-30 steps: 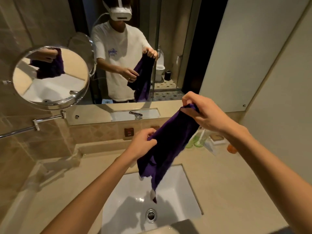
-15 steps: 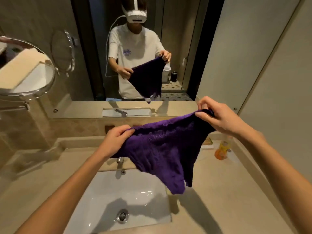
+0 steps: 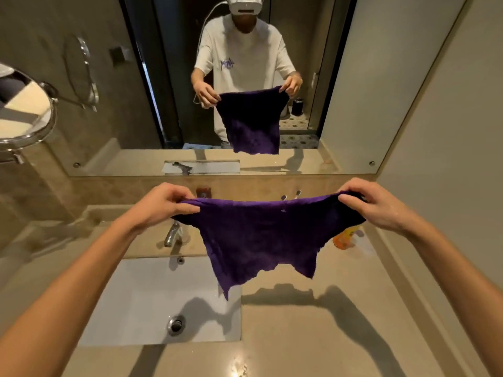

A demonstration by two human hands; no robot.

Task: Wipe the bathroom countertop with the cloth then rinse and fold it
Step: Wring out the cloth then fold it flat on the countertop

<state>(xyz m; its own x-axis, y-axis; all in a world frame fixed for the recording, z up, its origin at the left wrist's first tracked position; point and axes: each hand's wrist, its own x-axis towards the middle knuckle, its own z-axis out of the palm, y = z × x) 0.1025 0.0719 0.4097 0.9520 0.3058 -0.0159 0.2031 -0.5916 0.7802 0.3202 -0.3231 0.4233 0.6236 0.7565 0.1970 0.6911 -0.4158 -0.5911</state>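
Note:
A dark purple cloth (image 3: 261, 235) hangs spread out in the air above the beige countertop (image 3: 313, 336) and the right edge of the white sink (image 3: 141, 303). My left hand (image 3: 160, 205) pinches its upper left corner. My right hand (image 3: 375, 205) pinches its upper right corner. The top edge is stretched level between both hands, and the lower edge hangs ragged and free, touching nothing. The cloth hides part of the counter's back.
A chrome faucet (image 3: 172, 235) stands behind the sink, with the drain (image 3: 176, 324) below. An orange bottle (image 3: 345, 238) sits at the back right, half hidden by the cloth. A round magnifying mirror (image 3: 24, 110) juts out at left. The wall mirror (image 3: 245, 77) reflects a person.
The cloth went from a bunched, hanging strip to fully spread. My hands moved apart and levelled out, and the view shifted right and down over the counter.

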